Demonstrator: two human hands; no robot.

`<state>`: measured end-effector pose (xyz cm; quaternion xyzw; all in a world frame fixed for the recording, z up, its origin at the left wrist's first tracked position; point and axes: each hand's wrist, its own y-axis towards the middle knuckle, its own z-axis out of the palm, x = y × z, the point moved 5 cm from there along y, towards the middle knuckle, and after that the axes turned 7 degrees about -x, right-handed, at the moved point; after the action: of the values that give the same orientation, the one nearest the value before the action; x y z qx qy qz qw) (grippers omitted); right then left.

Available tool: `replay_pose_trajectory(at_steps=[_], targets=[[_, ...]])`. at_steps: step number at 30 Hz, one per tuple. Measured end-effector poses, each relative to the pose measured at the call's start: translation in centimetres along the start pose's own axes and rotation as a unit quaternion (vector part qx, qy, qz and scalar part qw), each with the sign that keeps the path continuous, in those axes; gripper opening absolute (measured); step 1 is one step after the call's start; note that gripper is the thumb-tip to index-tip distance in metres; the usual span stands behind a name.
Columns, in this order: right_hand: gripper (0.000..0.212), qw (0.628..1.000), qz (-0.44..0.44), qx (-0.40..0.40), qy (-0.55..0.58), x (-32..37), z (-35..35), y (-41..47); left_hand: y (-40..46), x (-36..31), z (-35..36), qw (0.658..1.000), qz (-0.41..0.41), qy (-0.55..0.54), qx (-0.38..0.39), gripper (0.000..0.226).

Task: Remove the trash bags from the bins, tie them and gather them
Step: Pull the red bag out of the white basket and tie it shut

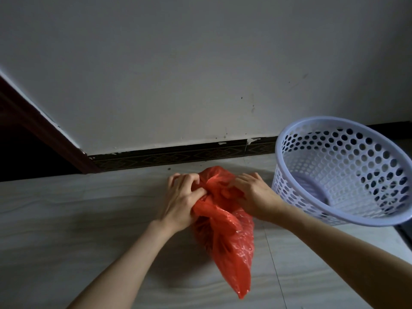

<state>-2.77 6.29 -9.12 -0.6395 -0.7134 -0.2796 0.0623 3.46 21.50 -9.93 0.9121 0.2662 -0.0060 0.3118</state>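
Where the head view looks down: red trash bag (225, 237) off the floor (89, 219), hanging between both hands, just left of the bin (338, 172). Left hand (180, 201): fingers curled, gripping bunched plastic at the bag's neck. Right hand (252, 195): fingers curled, pinching the plastic on the opposite side of the neck. Bin: lavender, perforated, tilted, no bag inside. Beyond: white wall (200, 74), dark baseboard (178, 156).

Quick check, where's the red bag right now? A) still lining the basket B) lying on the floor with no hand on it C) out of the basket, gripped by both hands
C: the red bag is gripped by the left hand and right hand, beside the lavender basket, which holds no bag.
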Motion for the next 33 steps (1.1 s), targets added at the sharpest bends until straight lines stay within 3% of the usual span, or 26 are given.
replay_pose_trajectory(at_steps=[4,7,9,11,14,16,18,19,21,23,25,30,33], targets=[[0.022,0.976,0.115,0.006,0.183,-0.6,-0.7,0.2,-0.5,1.1,0.4,0.997,-0.076,-0.019,0.014,0.027],[0.006,0.955,0.166,-0.041,0.242,-0.6,-0.9,0.2,-0.4,1.3,0.9,0.991,-0.123,-0.045,0.026,0.028],[0.015,0.953,0.180,-0.081,0.228,-0.6,-1.1,0.2,-0.1,1.1,1.0,0.985,-0.162,-0.061,0.021,0.023],[0.017,0.973,0.150,-0.122,0.129,-0.5,-1.7,0.3,-0.2,1.7,1.5,0.956,-0.247,-0.161,0.007,0.016],[0.021,0.982,-0.052,-0.161,-0.081,0.5,-2.4,0.4,-1.2,2.9,2.5,0.892,-0.355,-0.281,-0.009,0.007],[0.021,0.984,-0.077,-0.148,-0.068,0.7,-2.6,0.4,-1.5,3.0,2.9,0.882,-0.368,-0.296,-0.009,0.006],[0.014,0.989,0.048,-0.115,0.077,0.6,-2.9,0.9,-1.2,2.6,2.9,0.891,-0.349,-0.290,-0.004,0.005],[0.010,0.971,0.142,-0.082,0.171,0.2,-2.6,1.0,-1.1,2.5,3.0,0.888,-0.353,-0.293,-0.001,0.004],[0.013,0.882,0.303,-0.003,0.361,-0.4,-1.4,0.8,-1.3,2.8,3.4,0.857,-0.397,-0.330,0.001,0.017],[0.026,0.787,0.380,0.030,0.485,-0.6,-0.5,0.4,-1.5,2.7,3.8,0.809,-0.446,-0.383,-0.007,0.025],[0.029,0.740,0.401,0.019,0.540,-0.4,-0.5,0.2,-1.3,2.2,3.9,0.751,-0.493,-0.439,-0.022,0.014],[0.018,0.763,0.379,-0.067,0.520,-0.4,-1.5,0.3,-1.4,2.7,4.2,0.672,-0.601,-0.432,0.003,0.032],[0.022,0.815,0.343,-0.072,0.462,-0.7,-1.7,0.4,-1.9,3.0,4.2,0.675,-0.606,-0.419,0.031,0.032]])
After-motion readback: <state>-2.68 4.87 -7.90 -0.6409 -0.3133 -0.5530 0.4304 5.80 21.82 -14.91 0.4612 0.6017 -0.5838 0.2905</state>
